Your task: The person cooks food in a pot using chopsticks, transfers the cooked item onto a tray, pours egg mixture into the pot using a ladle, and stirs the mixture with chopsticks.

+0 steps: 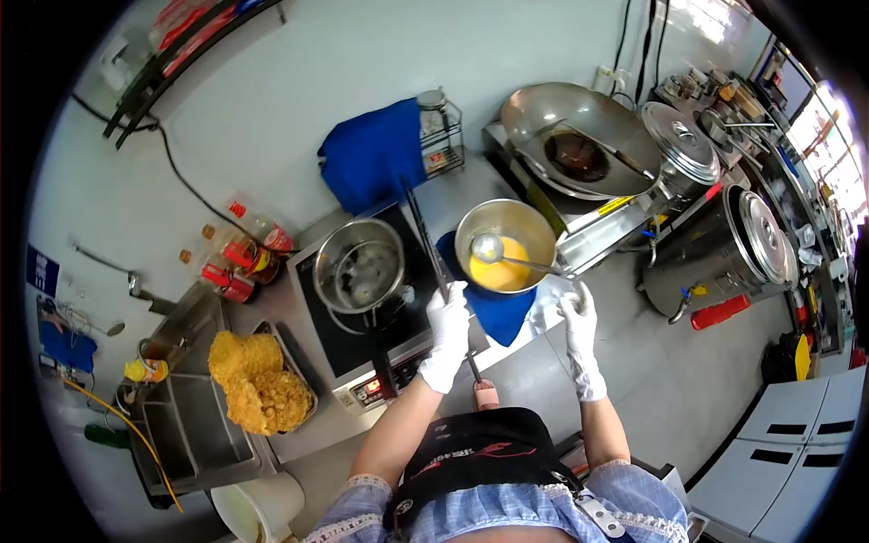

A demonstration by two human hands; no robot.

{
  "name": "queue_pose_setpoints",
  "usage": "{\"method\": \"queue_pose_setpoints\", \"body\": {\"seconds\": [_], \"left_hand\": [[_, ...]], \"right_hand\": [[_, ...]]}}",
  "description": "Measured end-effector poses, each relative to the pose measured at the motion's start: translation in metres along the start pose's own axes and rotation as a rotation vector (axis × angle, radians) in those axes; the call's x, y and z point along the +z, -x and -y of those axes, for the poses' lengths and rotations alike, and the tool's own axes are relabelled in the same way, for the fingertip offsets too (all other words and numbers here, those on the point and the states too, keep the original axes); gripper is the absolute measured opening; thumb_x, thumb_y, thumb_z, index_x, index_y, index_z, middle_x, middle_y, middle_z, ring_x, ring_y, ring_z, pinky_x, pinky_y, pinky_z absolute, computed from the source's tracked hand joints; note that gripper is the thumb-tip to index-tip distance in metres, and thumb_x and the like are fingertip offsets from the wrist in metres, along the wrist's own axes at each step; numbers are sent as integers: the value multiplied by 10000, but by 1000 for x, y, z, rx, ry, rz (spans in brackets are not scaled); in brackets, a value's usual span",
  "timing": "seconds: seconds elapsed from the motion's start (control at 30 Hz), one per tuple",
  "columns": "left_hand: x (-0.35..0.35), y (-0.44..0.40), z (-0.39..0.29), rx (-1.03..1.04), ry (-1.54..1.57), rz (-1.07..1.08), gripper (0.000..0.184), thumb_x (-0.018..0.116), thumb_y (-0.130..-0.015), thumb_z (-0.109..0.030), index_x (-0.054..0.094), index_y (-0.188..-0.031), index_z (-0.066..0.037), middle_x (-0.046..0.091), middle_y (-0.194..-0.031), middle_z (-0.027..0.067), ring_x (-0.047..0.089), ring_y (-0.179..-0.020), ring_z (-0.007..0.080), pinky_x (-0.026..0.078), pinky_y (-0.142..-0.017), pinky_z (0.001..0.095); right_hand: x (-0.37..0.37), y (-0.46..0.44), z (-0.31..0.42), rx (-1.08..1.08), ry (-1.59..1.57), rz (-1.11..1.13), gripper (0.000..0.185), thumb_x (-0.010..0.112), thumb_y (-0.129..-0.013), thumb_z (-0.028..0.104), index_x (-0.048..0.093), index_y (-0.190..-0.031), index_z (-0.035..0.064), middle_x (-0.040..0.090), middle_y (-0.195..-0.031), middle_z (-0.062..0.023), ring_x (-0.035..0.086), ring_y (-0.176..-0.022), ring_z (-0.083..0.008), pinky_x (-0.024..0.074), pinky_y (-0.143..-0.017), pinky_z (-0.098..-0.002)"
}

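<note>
My left hand (447, 337), in a white glove, is closed around a long dark rod-like tool (424, 233) that slants up beside the cooktop. My right hand (580, 337), also gloved, has bent fingers close to the handle end of a metal ladle (488, 248); whether they grip it is unclear. The ladle's bowl rests in yellow liquid (501, 271) inside a steel pot (549, 226) on a blue cloth (503, 319). Left of the tool, a steel pot (359, 228) with something hard to make out inside stands on a black cooktop (346, 348).
A wok (534, 110) with dark liquid and a ladle sits at the back right. Lidded steel containers (701, 262) stand on the right. Bottles (237, 251), a tray of golden fried food (262, 385) and a sink (197, 421) are at left.
</note>
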State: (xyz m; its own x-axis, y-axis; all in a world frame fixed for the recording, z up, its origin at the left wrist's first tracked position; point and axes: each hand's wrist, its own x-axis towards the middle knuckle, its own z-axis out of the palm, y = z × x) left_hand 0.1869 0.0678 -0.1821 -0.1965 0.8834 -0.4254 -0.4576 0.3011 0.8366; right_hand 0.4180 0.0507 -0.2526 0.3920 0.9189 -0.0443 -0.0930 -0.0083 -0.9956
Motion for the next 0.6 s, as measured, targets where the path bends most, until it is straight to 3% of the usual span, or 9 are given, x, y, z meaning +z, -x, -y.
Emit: {"method": "queue_pose_setpoints", "body": {"seconds": [0.07, 0.13, 0.2, 0.27, 0.3, 0.33, 0.4, 0.47, 0.6], "left_hand": [[4, -35, 36, 65, -64, -122, 86, 622, -821, -120, 551, -838, -75, 470, -607, -48, 415, -453, 56, 328, -386, 213], [12, -57, 48, 142, -186, -167, 178, 631, -784, -74, 505, -908, -59, 538, -714, 15, 490, -518, 92, 424, -430, 233], [11, -80, 61, 187, -235, -147, 240, 621, -788, -41, 473, -977, -37, 538, -816, 36, 524, -607, 112, 434, -432, 233], [11, -96, 65, 163, -266, -186, 306, 654, -792, -43, 473, -1036, -8, 565, -874, 63, 550, -613, 137, 450, -435, 239], [15, -98, 62, 146, -322, -218, 351, 663, -785, -37, 460, -1062, 33, 582, -941, 113, 575, -613, 157, 457, -421, 251], [17, -101, 61, 141, -358, -246, 361, 650, -785, -18, 447, -1073, 63, 587, -978, 153, 595, -617, 179, 467, -416, 260], [23, -104, 56, 116, -407, -284, 339, 592, -776, 49, 444, -1081, 61, 593, -962, 157, 606, -628, 196, 476, -423, 261], [29, -100, 52, 128, -421, -227, 323, 513, -739, 110, 459, -1054, 58, 593, -956, 150, 609, -662, 211, 496, -480, 270], [27, -103, 71, 355, -275, -109, 284, 476, -702, 118, 502, -979, 62, 597, -917, 134, 587, -788, 216, 479, -725, 303]], "right_hand": [[5, -21, 11, 46, -47, 120, 482, 602, -831, 98, 436, -1275, 9, 575, -879, -54, 559, -771, -106, 493, -684, -242], [19, -29, 25, -94, 165, 128, 429, 622, -821, 106, 496, -1226, 40, 586, -854, -47, 562, -739, -95, 491, -668, -232], [32, -32, 38, 74, 40, 174, 344, 641, -821, 172, 555, -1119, 22, 613, -878, -72, 573, -725, -117, 484, -657, -253], [40, -32, 67, -257, 543, 183, 315, 612, -835, 291, 604, -1056, 66, 642, -860, -110, 607, -747, -179, 479, -689, -275], [48, -39, 51, -125, 381, 241, 313, 597, -837, 325, 617, -1017, 70, 649, -881, -120, 614, -774, -224, 476, -710, -304], [53, -42, 51, -104, 367, 308, 218, 573, -872, 222, 610, -980, 37, 622, -831, -92, 555, -738, -156, 446, -677, -254], [54, -47, 59, -165, 466, 406, 222, 557, -883, 240, 603, -952, 34, 612, -816, -99, 554, -742, -167, 444, -676, -256], [49, -50, 70, -153, 459, 472, 197, 552, -875, 211, 594, -942, 30, 609, -810, -120, 577, -781, -205, 457, -690, -286], [25, -54, 86, -450, 679, 499, 224, 515, -873, 223, 573, -931, 15, 608, -834, -165, 579, -751, -325, 476, -698, -380]]}}
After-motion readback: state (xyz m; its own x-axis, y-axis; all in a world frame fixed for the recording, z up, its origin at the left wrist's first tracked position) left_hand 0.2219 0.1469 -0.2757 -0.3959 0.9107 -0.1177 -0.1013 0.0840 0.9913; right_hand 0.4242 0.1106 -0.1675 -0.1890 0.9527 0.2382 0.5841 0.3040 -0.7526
